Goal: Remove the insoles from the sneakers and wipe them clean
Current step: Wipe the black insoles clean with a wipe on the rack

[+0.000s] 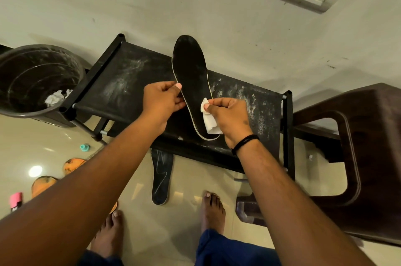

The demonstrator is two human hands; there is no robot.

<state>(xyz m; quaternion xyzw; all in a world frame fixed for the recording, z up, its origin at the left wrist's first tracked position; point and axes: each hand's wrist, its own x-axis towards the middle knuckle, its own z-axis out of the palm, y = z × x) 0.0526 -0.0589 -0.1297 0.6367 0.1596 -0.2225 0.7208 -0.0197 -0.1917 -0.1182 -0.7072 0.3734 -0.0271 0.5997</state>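
**Wiping a thin insole held over the rack**

The left hand (161, 100) pinches one long edge of a black insole (192, 79) between thumb and fingers, holding it above a dusty black shoe rack (121, 79) by the wall. The right hand (227, 116) grips a folded white tissue (209, 118), pressing it against the insole's dark face near the heel end.

The insole looks thin, light and bendy, with a pale rim. Held by one edge only, it will likely flex away under the tissue's pressure, so a hold near the middle, with the fingers backing the spot being wiped, should keep it steady. Its surface seems matt and dusty rather than slippery.

A second insole (161, 176) lies on the floor beneath the rack. A dark bin (71, 83) to the left holds crumpled paper. No sneakers are clearly visible.
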